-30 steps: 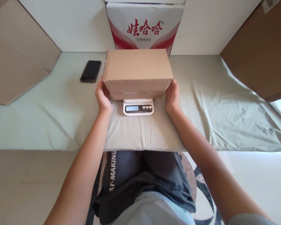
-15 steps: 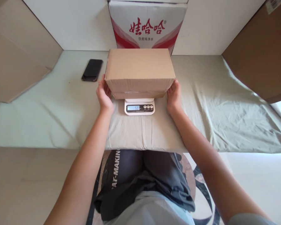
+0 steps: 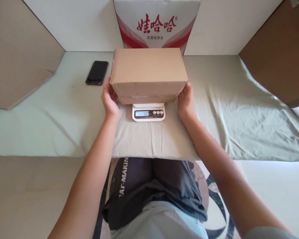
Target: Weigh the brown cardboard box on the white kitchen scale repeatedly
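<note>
The fingers of the left hand (image 3: 110, 99) lie flat against the left end of a plain brown corrugated cardboard box (image 3: 148, 73), with the thumb up along its near corner; the fingertips are hidden behind the box's end, so how far they are spread cannot be told. The right hand (image 3: 185, 102) mirrors it on the right end, palm and fingers pressed to the cardboard, thumb at the near edge. Held between the two hands, the closed box sits on a small white digital kitchen scale (image 3: 149, 112), overhanging it on both sides; the scale's lit display, facing the person, shows a reading that looks like 50. The scale stands on a pale grey-green cloth (image 3: 226, 109) spread over the tabletop. Well to the left of the box a black smartphone (image 3: 97, 72) lies face up on the table. Just behind the box stands a white and red printed carton with Chinese lettering (image 3: 156, 27), against the wall.
</note>
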Tool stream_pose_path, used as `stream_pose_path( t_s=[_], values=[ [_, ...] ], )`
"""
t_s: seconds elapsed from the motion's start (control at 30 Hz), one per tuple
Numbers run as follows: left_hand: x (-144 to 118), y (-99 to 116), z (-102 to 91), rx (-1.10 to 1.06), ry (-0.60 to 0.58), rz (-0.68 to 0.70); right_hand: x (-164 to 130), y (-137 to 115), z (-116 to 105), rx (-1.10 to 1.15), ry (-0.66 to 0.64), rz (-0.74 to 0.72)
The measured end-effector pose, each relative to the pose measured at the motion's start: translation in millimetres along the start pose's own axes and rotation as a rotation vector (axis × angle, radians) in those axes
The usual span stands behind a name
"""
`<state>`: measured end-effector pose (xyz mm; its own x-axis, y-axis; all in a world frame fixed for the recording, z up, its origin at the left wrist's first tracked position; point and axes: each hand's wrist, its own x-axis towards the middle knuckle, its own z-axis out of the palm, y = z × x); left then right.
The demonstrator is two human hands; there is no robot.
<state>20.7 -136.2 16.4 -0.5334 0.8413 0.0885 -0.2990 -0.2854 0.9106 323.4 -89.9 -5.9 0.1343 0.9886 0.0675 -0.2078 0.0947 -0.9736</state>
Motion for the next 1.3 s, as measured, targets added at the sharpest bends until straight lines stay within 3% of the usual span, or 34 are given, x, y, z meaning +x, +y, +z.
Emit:
stream_pose_path(
  t_s=[0.2,0.53,0.73,1.13,1.3],
  values=[
    [1,5,4.3,0.012,-0.004,-0.042,5,6,-4,0.001,-0.022,-0.012],
    [-2,8,7.4,-0.014,-0.013,0.017,5,4,-4,0.012,-0.022,-0.013],
    [-2,-1,3.9,0.094,-0.015,0.053,2,0,-2,0.005,-0.026,-0.005],
    [7,-18,-0.1,0.018,0.026,0.154,-2,-1,1,0.051,-0.041,-0.008],
    [12,-22,-3.6,0.067,0.009,0.262,-1,0,0,0.065,-0.044,-0.016]
  ],
)
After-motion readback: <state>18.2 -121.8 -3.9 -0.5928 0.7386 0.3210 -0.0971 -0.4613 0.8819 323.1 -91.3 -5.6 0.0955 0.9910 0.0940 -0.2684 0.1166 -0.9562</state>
